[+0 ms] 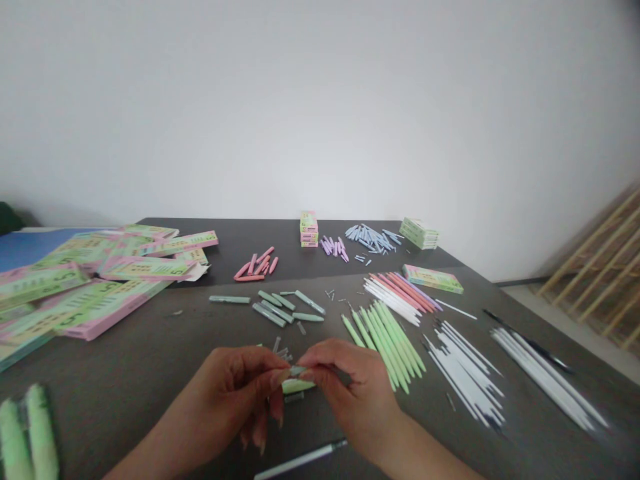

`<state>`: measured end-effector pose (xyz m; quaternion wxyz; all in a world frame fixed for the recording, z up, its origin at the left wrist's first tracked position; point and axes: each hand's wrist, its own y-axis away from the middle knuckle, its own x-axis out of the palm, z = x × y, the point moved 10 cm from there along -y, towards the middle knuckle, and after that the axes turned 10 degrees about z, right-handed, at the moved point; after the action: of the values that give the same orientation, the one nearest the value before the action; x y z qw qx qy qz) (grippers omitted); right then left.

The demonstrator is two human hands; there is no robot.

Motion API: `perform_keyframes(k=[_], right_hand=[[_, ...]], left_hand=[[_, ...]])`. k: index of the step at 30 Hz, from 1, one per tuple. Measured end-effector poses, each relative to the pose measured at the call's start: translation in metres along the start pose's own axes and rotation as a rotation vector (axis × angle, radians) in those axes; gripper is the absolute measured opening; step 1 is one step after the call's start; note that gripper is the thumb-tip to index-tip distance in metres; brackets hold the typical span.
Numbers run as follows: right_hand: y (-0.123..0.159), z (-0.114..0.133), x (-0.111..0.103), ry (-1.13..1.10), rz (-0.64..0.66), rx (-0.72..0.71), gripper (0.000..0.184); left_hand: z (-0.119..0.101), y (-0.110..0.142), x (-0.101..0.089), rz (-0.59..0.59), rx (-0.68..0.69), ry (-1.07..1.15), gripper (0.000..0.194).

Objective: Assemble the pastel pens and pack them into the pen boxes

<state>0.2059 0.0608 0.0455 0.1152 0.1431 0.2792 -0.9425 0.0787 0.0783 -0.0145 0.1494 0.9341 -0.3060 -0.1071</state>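
Fingertips of my left hand [237, 387] and my right hand [353, 380] meet at the lower middle, both pinching a small grey-green pen part [297, 371]. Most of it is hidden by the fingers. Just below it shows a light green pen barrel [299, 386]; whether it is held or lies on the table I cannot tell. Small clear plastic pieces [284, 353] lie right behind my fingers. A white pen refill [300, 461] rests nearer to me. Beyond my hands lie several grey-green pen caps [270, 313]. Light green pen barrels [387, 340] lie side by side by my right hand.
White refills [467, 370] and longer white rods [547, 380] lie at right. Pink-green boxes [120, 307] pile up at left, near blurred green barrels [40, 433]. Farther back are red caps [257, 265], purple caps [335, 247], blue caps [373, 238] and stacked boxes [309, 229].
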Motion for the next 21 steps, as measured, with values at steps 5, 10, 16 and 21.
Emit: perform_keyframes(k=[5, 10, 16, 21], right_hand=[[0.002, -0.015, 0.002, -0.048, -0.006, 0.128, 0.014], [0.005, -0.031, 0.008, -0.135, 0.018, 0.225, 0.013], [0.002, -0.038, 0.01, -0.011, 0.067, 0.281, 0.023], [-0.006, -0.033, -0.024, 0.174, -0.026, 0.261, 0.016]], left_hand=[[-0.002, 0.001, -0.001, -0.027, 0.012, -0.049, 0.059], [-0.001, -0.001, 0.0, -0.021, 0.018, -0.092, 0.055], [-0.01, 0.002, -0.006, -0.046, 0.082, -0.214, 0.042], [-0.009, -0.003, -0.038, -0.112, 0.081, -0.503, 0.029]])
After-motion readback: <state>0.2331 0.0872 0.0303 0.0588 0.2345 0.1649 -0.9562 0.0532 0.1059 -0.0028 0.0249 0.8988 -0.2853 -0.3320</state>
